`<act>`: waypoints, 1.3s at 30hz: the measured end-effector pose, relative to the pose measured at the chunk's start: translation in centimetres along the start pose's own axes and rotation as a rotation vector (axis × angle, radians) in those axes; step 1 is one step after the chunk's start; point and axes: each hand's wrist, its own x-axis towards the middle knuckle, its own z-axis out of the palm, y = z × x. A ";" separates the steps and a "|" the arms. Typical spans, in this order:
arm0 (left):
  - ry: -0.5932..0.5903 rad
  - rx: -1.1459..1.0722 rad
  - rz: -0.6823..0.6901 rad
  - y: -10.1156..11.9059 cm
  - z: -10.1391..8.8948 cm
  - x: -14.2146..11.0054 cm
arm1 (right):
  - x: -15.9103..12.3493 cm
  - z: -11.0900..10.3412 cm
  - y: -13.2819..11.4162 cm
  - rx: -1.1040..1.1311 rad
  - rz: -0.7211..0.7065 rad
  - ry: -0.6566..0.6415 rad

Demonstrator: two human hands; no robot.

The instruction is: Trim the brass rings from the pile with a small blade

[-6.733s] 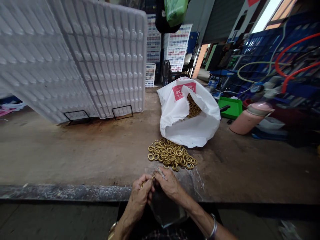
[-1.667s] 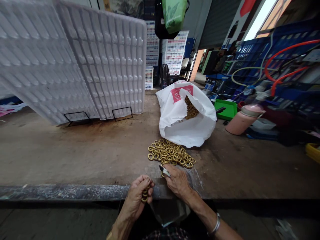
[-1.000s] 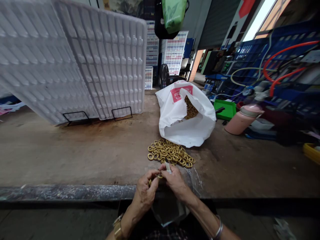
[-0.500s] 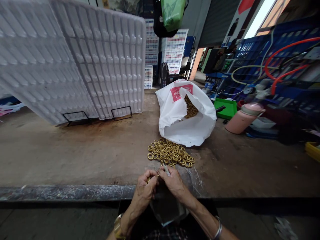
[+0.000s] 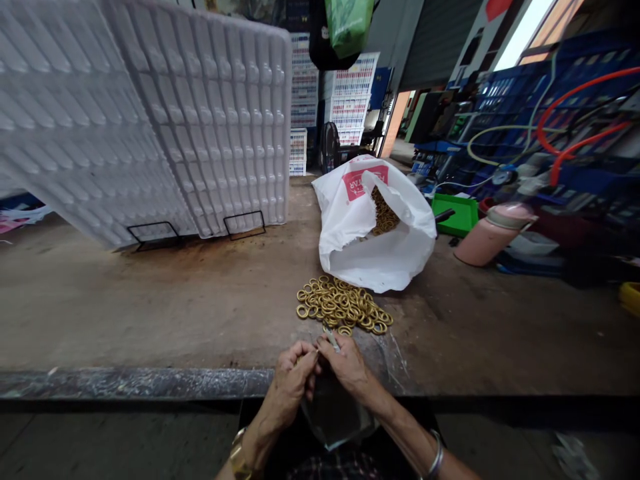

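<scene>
My left hand [image 5: 290, 379] is closed, its fingertips pinched against those of my right hand at the table's front edge. Earlier frames show brass-coloured rings in it; now the fingers almost wholly hide them. My right hand [image 5: 350, 367] is closed round a small knife [image 5: 333, 343] with a pale handle, its tip pointing away from me. Just beyond both hands lies a loose pile of brass-coloured rings [image 5: 345, 303]. A torn white sack [image 5: 345, 230] rests behind the pile, its mouth towards me, with more rings inside. Below my hands, a dark, see-through sheet or bag [image 5: 336, 417] hangs over my lap.
Tall ribbed plastic trays [image 5: 215, 127] stand at the left in black wire holders [image 5: 245, 225]. Right of the sack are a green tray [image 5: 456, 213] and a pink bottle [image 5: 493, 233]. White crates [image 5: 347, 110] are stacked behind. Orange hoses [image 5: 555, 143] loop at the right.
My right hand has come back from the pile to my left hand, and the fingertips now meet. The rings showing in my left hand have become hidden. The view has shifted slightly.
</scene>
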 end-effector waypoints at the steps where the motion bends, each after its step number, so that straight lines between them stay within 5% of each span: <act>1: -0.005 -0.016 0.000 0.0 0.0 0.0 | 0.0 0.0 0.1 0.009 0.004 -0.007; 9: 0.030 -0.082 -0.008 -0.6 -0.4 0.1 | -0.2 -0.5 0.3 -0.216 -0.054 0.107; 16: 0.063 -0.145 -0.005 -0.5 -0.4 0.1 | -1.5 -0.8 0.5 -0.676 -0.247 -0.136; 26: 0.088 -0.123 0.013 -1.0 -0.5 0.1 | -1.3 -0.9 -0.5 -0.903 -0.131 -0.212; 34: -0.210 -0.089 -0.020 1.4 0.5 -3.2 | -0.7 -2.3 0.4 -0.954 -0.156 -0.082; 39: -0.304 -0.011 -0.268 -1.1 0.6 -3.7 | -0.8 -3.8 2.3 -0.810 -0.326 0.101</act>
